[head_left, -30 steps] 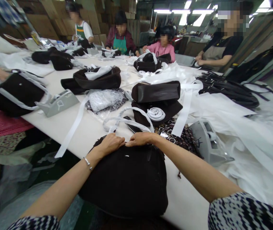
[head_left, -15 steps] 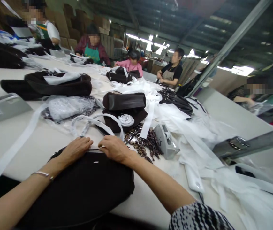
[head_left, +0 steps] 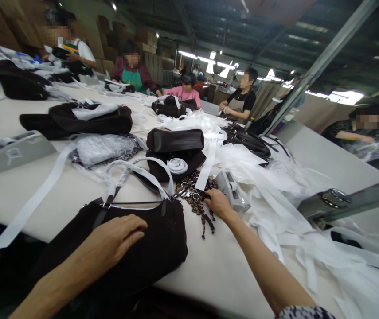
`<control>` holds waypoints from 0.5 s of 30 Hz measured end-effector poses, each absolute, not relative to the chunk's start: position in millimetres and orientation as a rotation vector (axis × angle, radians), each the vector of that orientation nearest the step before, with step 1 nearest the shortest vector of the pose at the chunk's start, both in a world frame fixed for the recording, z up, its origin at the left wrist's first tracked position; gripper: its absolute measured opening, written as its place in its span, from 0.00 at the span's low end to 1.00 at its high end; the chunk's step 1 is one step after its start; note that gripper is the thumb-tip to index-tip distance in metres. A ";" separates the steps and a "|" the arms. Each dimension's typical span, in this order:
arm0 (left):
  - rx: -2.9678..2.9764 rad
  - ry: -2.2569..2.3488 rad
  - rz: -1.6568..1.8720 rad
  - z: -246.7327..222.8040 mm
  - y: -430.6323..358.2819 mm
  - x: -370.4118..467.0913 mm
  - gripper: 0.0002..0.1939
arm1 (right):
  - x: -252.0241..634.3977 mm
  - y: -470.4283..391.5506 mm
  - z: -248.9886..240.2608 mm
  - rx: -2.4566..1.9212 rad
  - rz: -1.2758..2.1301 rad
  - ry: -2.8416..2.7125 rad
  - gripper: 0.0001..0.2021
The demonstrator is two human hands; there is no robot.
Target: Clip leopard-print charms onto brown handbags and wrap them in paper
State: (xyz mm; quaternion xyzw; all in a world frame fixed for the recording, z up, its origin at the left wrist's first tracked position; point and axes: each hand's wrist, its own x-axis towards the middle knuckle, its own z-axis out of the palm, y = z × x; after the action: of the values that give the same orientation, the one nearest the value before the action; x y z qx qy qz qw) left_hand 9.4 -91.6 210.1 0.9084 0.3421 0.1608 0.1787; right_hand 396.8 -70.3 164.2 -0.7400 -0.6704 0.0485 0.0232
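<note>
A dark bag (head_left: pixel 156 248) lies at the table's near edge, its white-wrapped handles (head_left: pixel 149 173) standing up behind it. My left hand (head_left: pixel 119 235) rests over the bag's front, fingers together and slightly bent; whether anything is under them is hidden. To the right of the bag, my right hand (head_left: pixel 218 203) reaches to a pile of beaded cords and rings (head_left: pixel 192 195), its fingers closed on a dark cord at the pile's right side. Some dark cord ends hang below that hand.
A grey tape dispenser (head_left: pixel 231 190) stands beside the pile, with white wrapping strips (head_left: pixel 259 177) to its right. More dark bags (head_left: pixel 176 141) lie behind. Several people work around the table (head_left: pixel 76 195). A metal post (head_left: pixel 322 66) slants at right.
My left hand has moved down from the bag's top edge onto its front. My right hand has left the bag and moved right to the cord pile. The handles now show clearly.
</note>
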 end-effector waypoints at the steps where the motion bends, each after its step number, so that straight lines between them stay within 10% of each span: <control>1: 2.568 0.955 0.468 211.1 -97.7 14.0 0.13 | 391.3 -67.0 160.2 -2.298 0.101 -2.100 0.11; 15: 2.471 1.077 0.396 207.8 -111.2 24.3 0.09 | 393.7 -74.0 164.2 -2.276 -0.141 -2.285 0.07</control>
State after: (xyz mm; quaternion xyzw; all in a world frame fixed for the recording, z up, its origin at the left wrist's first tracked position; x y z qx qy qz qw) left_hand 24.3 -111.2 207.8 0.8873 0.3867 0.1423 0.2070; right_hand 393.7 -74.0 164.2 -0.7043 -0.7073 -0.0437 -0.0432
